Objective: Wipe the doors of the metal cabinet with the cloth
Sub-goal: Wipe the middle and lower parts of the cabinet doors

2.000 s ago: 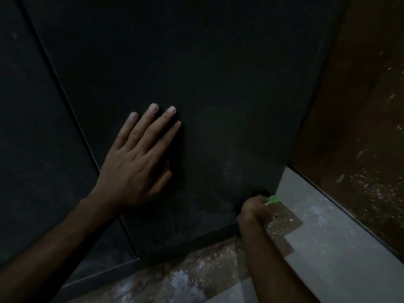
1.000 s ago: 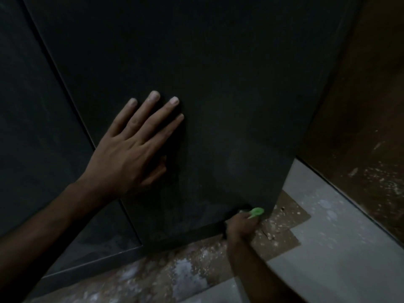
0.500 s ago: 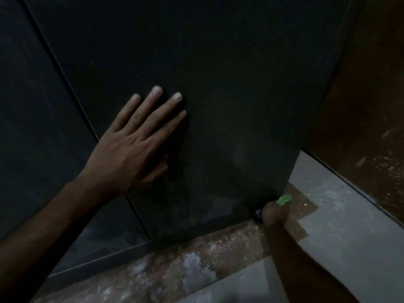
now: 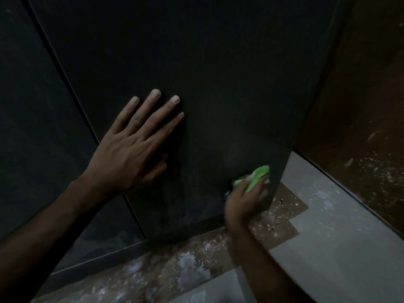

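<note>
The dark metal cabinet fills the upper view; its right door [image 4: 207,68] faces me and its left door [image 4: 28,110] lies beyond a seam. My left hand [image 4: 133,147] presses flat on the right door, fingers straight and spread. My right hand [image 4: 244,200] grips a bright green cloth [image 4: 256,177] and holds it against the door's lower right corner. Part of the cloth is hidden under the fingers. The scene is dim.
Below the cabinet lies a speckled brown and grey floor [image 4: 328,248]. A brown wall [image 4: 360,127] stands close on the right, leaving a narrow gap beside the door's edge.
My right hand with the cloth swept left along the door's bottom edge, then back right, and has risen onto the door's lower right corner. My left hand stays flat on the door.
</note>
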A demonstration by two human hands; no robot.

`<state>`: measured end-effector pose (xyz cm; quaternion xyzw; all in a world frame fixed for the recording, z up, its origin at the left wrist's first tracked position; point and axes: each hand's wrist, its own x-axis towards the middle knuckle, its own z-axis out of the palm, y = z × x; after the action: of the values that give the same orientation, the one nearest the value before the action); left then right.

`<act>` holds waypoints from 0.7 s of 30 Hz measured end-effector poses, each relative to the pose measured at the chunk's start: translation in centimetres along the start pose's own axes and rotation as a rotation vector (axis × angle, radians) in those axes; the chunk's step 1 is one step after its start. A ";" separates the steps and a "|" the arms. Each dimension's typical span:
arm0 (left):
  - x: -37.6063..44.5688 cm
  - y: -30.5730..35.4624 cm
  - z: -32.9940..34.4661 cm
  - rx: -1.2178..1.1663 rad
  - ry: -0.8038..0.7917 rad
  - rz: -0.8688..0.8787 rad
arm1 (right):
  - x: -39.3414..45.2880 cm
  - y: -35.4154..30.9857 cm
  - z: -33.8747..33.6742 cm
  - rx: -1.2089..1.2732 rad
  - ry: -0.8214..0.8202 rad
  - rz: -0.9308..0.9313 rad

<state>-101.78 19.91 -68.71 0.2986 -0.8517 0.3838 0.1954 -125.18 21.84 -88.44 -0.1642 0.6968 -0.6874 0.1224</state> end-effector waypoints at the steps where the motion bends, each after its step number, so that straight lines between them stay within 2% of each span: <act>1: 0.0 0.1 -0.1 -0.001 0.001 -0.011 | -1.3 0.7 0.1 0.004 -0.059 -0.033; 3: -0.1 0.2 -0.4 -0.013 -0.009 -0.005 | -1.7 2.5 -0.1 0.022 -0.109 0.021; 5: -0.3 -0.2 -0.5 -0.040 -0.026 0.018 | 1.6 2.4 -0.5 0.134 0.002 0.172; 7: -0.5 -0.6 -0.9 -0.062 -0.046 0.039 | 4.7 -0.1 -0.2 0.087 0.102 0.194; 8: -0.6 -0.7 -1.0 -0.071 -0.051 0.040 | 5.1 -2.1 0.2 0.037 0.125 0.110; 11: -0.3 -0.3 -1.3 -0.089 -0.069 0.020 | 1.7 -5.1 2.1 0.001 0.050 -0.391; 13: -0.2 -0.2 -1.5 -0.085 -0.080 0.003 | -1.7 -2.8 2.0 -0.052 -0.097 -0.503; 15: -0.4 -0.2 -1.9 -0.082 -0.093 0.004 | -2.9 0.6 0.2 -0.194 -0.198 -0.373; 17: -0.4 -0.3 -2.2 -0.112 -0.099 0.017 | -0.7 0.2 -0.7 -0.157 -0.109 -0.045; 18: -0.4 -0.4 -2.4 -0.135 -0.104 0.025 | 1.1 -1.2 -0.7 -0.093 -0.033 0.057; 19: -0.5 -0.6 -2.6 -0.161 -0.111 0.028 | 3.0 -3.6 -0.4 0.012 0.038 0.071; 21: -0.6 -0.9 -2.8 -0.205 -0.110 0.010 | 5.2 -9.0 0.7 0.160 0.129 -0.127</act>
<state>-100.38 21.82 -66.78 0.2932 -0.8974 0.2789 0.1759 -129.12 19.14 -79.15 -0.1533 0.6344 -0.7563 0.0461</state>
